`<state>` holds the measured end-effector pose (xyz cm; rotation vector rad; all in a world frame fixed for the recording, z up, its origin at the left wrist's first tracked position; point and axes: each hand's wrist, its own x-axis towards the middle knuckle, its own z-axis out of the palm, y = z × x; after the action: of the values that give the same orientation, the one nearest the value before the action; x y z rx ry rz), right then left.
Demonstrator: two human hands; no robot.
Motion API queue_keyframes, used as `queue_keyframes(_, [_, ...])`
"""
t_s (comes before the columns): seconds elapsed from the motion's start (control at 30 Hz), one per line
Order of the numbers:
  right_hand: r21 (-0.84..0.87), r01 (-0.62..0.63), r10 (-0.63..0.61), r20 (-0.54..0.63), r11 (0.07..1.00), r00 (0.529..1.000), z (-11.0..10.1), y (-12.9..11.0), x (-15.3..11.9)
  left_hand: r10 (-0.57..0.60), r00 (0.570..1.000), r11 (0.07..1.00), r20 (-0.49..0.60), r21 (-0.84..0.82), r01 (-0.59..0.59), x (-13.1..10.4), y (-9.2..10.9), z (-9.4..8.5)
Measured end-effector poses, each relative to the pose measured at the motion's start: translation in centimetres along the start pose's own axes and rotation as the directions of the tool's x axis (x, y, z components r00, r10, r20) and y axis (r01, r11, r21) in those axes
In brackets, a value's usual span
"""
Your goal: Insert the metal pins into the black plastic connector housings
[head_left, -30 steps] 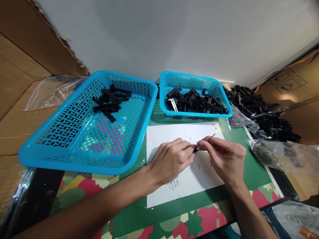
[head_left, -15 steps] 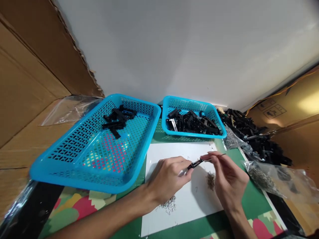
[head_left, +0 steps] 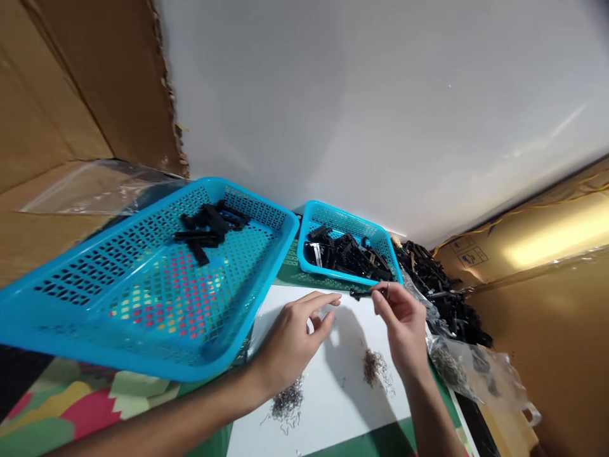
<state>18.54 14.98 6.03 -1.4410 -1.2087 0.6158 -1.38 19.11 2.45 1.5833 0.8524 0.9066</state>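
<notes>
Between the thumb and fingers of my right hand [head_left: 402, 317] is a small, narrow black plastic part [head_left: 362, 294], its free end pointing left. My left hand [head_left: 299, 333] hovers over the white sheet [head_left: 352, 393] with thumb and forefinger apart and nothing between them. Just below my left wrist lies a pile of small bent wire springs [head_left: 288, 401]. A second, browner pile of tiny springs [head_left: 373, 366] sits on the sheet beside my right forearm. One loose spring [head_left: 343, 383] lies between the piles.
A large blue basket [head_left: 228, 358] at left holds several black parts [head_left: 209, 225]. Behind the sheet stands a smaller blue basket [head_left: 309, 270] full of black parts. More black parts [head_left: 442, 298] are heaped at right, near a clear bag of springs [head_left: 450, 368]. Cardboard flanks both sides.
My left hand has let go of the black part and opened, and the part is now in my right hand. The head view has tilted and shifted.
</notes>
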Motion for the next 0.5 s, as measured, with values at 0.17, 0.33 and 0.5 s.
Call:
queue_keyframes(0.17, [-0.419, 0.208, -0.199, 0.066, 0.884, 0.978, 1.0, -2.4, 4.9, -0.064, 0.997, 0.996, -0.038, -0.067, 0.062, 0.1, -0.3, -0.2])
queue_keyframes(0.33, [-0.597, 0.274, -0.208, 0.178, 0.754, 0.962, 5.6, -4.1, 6.5, -0.088, 0.995, 0.995, -0.041, -0.047, 0.086, 0.0, -0.3, -0.3])
queue_keyframes(0.5, [-0.53, 0.52, -0.226, 0.521, 0.67, 0.823, 15.3, -6.3, 6.7, -0.133, 0.977, 0.982, -0.169, -0.153, 0.107, -0.5, -1.3, 0.3])
